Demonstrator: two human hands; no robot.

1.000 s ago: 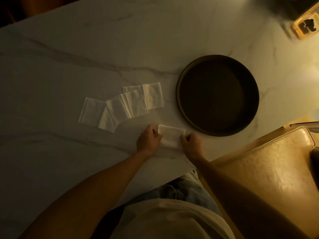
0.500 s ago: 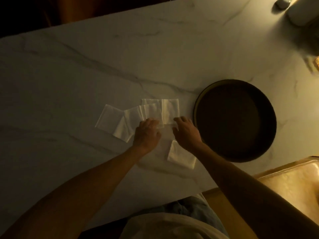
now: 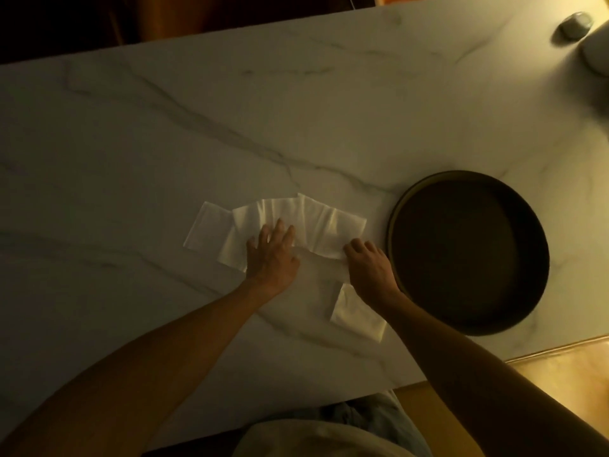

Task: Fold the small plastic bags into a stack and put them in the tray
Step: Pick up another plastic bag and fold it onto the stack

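Writing: none legible | left hand (image 3: pixel 272 258) – fingers spread flat, pressed on row of overlapping plastic bags (image 3: pixel 283 222) | right hand (image 3: pixel 370 268) – fingers curled, near edge of rightmost bag pinched | folded bag (image 3: pixel 357 316) laid under right wrist | round dark tray (image 3: pixel 392 225) just right of bags on marble table (image 3: pixel 164 143)

The right forearm (image 3: pixel 412 321) covers part of the folded bag (image 3: pixel 357 316). The left hand (image 3: pixel 273 255) hides where the overlapping bags (image 3: pixel 296 222) meet. A pale object (image 3: pixel 596 51) is cut off at the right edge.
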